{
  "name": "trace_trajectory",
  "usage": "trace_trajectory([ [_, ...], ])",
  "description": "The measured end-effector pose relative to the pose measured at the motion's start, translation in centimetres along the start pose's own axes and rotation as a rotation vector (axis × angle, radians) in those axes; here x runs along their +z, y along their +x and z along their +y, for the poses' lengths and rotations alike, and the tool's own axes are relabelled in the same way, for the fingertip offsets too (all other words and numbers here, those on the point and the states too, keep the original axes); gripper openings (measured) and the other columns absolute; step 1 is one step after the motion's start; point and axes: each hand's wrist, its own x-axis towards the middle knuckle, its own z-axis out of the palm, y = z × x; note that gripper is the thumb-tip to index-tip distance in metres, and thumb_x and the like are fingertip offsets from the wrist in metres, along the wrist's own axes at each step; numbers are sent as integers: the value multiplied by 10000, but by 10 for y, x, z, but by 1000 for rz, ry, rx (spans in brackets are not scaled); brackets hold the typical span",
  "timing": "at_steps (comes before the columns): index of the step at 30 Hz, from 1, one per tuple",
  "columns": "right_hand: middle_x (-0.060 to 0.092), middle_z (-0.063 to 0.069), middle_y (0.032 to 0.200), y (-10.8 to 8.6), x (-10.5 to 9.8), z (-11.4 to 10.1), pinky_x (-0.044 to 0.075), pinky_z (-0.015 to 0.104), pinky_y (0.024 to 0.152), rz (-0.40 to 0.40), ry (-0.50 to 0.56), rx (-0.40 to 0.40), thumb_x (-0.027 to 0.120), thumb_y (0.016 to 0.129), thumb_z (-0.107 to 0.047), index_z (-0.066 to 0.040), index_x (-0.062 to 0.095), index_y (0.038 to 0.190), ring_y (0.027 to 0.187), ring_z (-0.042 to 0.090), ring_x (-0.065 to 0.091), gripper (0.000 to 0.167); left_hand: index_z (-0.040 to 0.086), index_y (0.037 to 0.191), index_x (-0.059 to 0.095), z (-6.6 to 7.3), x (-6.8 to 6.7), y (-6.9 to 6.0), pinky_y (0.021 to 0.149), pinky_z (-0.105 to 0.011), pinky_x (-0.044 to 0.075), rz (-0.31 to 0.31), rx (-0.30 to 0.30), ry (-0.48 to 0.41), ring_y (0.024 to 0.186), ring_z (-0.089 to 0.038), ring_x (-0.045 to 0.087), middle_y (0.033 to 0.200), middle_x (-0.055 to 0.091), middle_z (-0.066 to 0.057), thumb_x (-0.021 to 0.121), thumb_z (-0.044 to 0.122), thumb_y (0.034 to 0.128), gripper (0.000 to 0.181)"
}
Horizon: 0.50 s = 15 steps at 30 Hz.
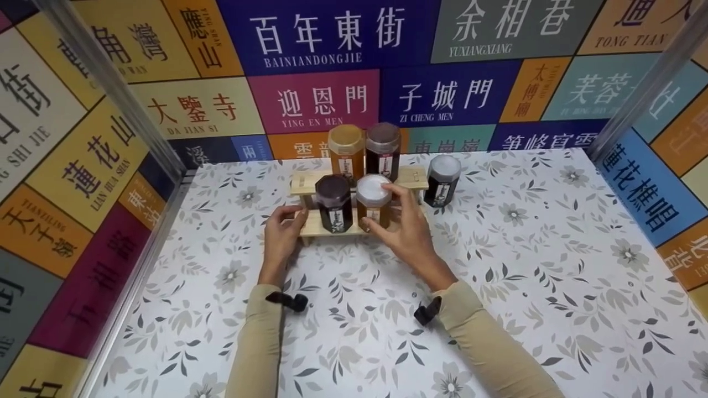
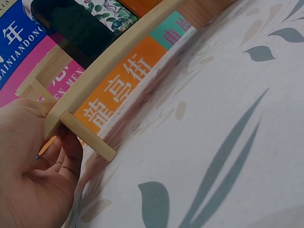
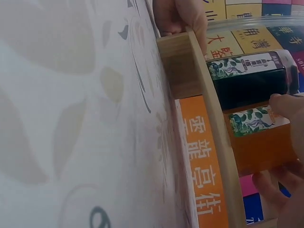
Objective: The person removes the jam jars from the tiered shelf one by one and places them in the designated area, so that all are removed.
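Observation:
My left hand (image 1: 279, 232) grips the left end of a two-step wooden rack (image 1: 305, 180); its fingers wrap the end of the lower step in the left wrist view. My right hand (image 1: 412, 226) holds an amber jar (image 3: 259, 147) with a white lid on the lower step, thumb and fingers on opposite sides. Just left of that jar stands a dark jar (image 1: 333, 204) with a dark lid. On the upper step, a yellow-lidded amber jar (image 1: 347, 146) stands beside another dark jar (image 1: 383, 145).
A dark jar with a pale lid (image 1: 443, 179) stands upright on the table, right of the rack. The tabletop (image 1: 354, 331) has a leaf-and-flower pattern. Panels with coloured signs (image 1: 318, 102) enclose the back and sides.

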Motion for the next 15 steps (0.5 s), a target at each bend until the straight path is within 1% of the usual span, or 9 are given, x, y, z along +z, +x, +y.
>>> trace_trajectory([
  [4, 562, 136, 1445, -6, -7, -2, 665, 478, 898, -18, -1, 22, 924, 883, -267, -187, 468, 1531, 1168, 313, 713, 796, 57, 1167, 760, -1, 1, 0, 700, -199, 555, 6, 9, 4, 810, -117, 700, 1040, 676, -88, 818, 233, 990, 256],
  [6, 551, 144, 1473, -9, -13, -3, 668, 464, 886, -29, -1, 34, 918, 881, -249, -198, 456, 1533, 1177, 327, 721, 801, 57, 1163, 760, -1, 1, 1, 704, -200, 558, 4, 9, 5, 815, -118, 700, 1040, 681, -85, 814, 232, 992, 250],
  [11, 567, 133, 1462, -19, -31, -1, 670, 449, 877, -27, -23, 40, 930, 845, -200, -189, 464, 1528, 1185, 341, 706, 828, 50, 1165, 762, -2, 2, 1, 706, -187, 558, 9, 18, 34, 825, -110, 694, 1038, 690, -87, 819, 243, 988, 268],
  [15, 580, 114, 1422, -23, -48, 5, 669, 432, 879, -20, -47, 39, 943, 820, -173, -166, 466, 1528, 1176, 301, 676, 853, 44, 1159, 760, -2, 1, 1, 696, -186, 553, 13, 23, 40, 821, -121, 692, 1030, 692, -97, 822, 253, 987, 278],
])
